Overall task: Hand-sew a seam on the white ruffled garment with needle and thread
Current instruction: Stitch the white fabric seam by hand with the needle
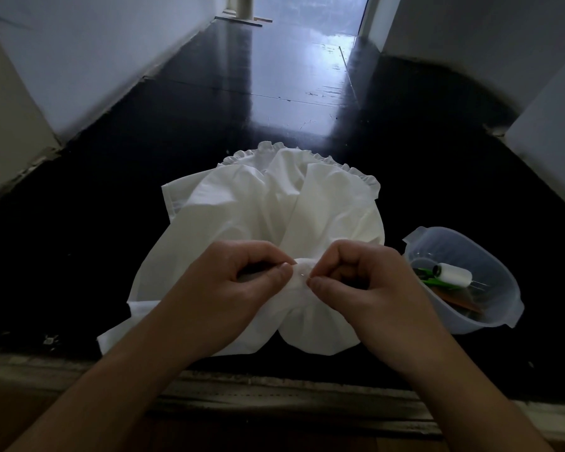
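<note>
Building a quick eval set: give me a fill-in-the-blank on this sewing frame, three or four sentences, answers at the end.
1. Both hands, left hand and right hand, pinch a bunched fold of the ____ garment.
2. The spool of white thread lies inside a clear plastic ____.
3. That container sits on the person's ____ side.
4. The garment's ruffled edge lies on the side ____ from the person.

Missing words: white; bowl; right; farthest
</note>
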### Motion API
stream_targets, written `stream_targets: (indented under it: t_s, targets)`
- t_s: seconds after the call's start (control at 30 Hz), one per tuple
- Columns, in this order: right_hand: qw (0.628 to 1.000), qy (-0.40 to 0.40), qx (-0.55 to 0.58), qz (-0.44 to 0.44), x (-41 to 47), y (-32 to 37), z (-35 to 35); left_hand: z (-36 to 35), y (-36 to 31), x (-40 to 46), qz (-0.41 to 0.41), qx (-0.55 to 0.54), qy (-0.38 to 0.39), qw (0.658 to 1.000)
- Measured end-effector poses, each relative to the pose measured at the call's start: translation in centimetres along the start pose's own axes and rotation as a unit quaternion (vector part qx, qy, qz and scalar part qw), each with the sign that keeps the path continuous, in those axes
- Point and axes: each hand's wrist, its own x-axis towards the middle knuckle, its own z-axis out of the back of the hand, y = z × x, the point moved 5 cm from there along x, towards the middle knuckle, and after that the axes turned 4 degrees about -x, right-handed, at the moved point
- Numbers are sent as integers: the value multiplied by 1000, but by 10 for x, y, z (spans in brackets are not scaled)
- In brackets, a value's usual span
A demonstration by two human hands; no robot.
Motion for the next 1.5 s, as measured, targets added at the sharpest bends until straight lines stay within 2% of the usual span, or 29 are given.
stream_targets:
  t_s: [0.17,0.33,0.43,0.8,1.2,1.5]
  targets:
    - [1000,0,-19,6,0,0,0,-1,0,0,-8,12,1,1000]
    - [998,44,50,-11,-1,2,-1,-2,-3,-2,-14,9,11,1000]
    - [997,58,45,-5,1,2,-2,-3,-3,-2,-26,23,15,999]
    - [999,29,-25,-8,2,-4,-4,-4,-6,-7,-47,130,-29,990]
    - [997,-5,-80,-9,2,-3,-7,-7,-10,-12,-75,166,-49,982]
    - [998,41,-13,-35,1,-4,-8,-5,-7,-10,-59,134,-37,989]
